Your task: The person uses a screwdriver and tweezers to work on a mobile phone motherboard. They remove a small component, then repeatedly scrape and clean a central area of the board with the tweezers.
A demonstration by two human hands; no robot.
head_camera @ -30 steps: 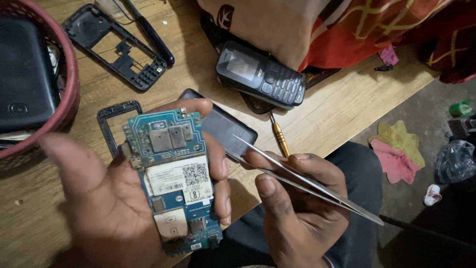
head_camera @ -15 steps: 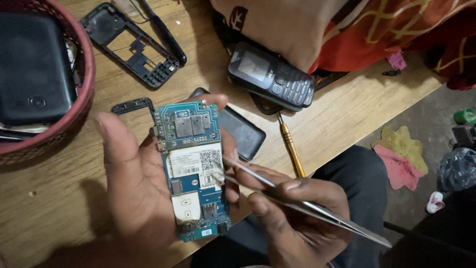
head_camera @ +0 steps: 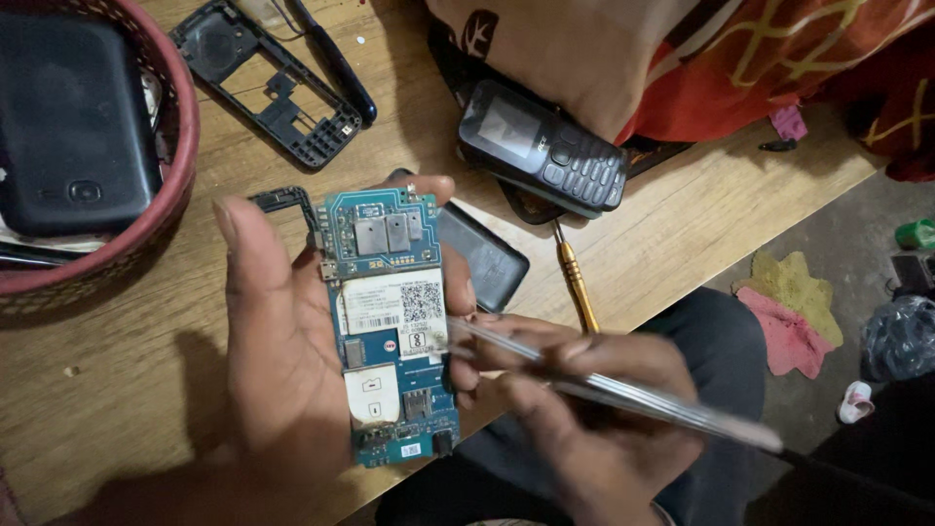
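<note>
My left hand point(head_camera: 278, 360) holds a blue phone circuit board point(head_camera: 390, 321) upright, thumb on its left edge and fingers behind it. The board carries metal shields near the top and a white label in its middle. My right hand point(head_camera: 584, 409) grips metal tweezers point(head_camera: 623, 390). Their tips touch the board's right edge beside the label.
On the wooden table point(head_camera: 682, 224) lie a dark keypad phone point(head_camera: 542, 146), a yellow-handled screwdriver point(head_camera: 575, 278), a black back cover point(head_camera: 482, 255) and a black phone frame point(head_camera: 278, 88). A red basket point(head_camera: 146, 214) at left holds a black device. Cloths lie on the floor at right.
My left hand has kept the board steady while the view shifted a little. The tweezers' tips have come in from the right and reached the board's right edge.
</note>
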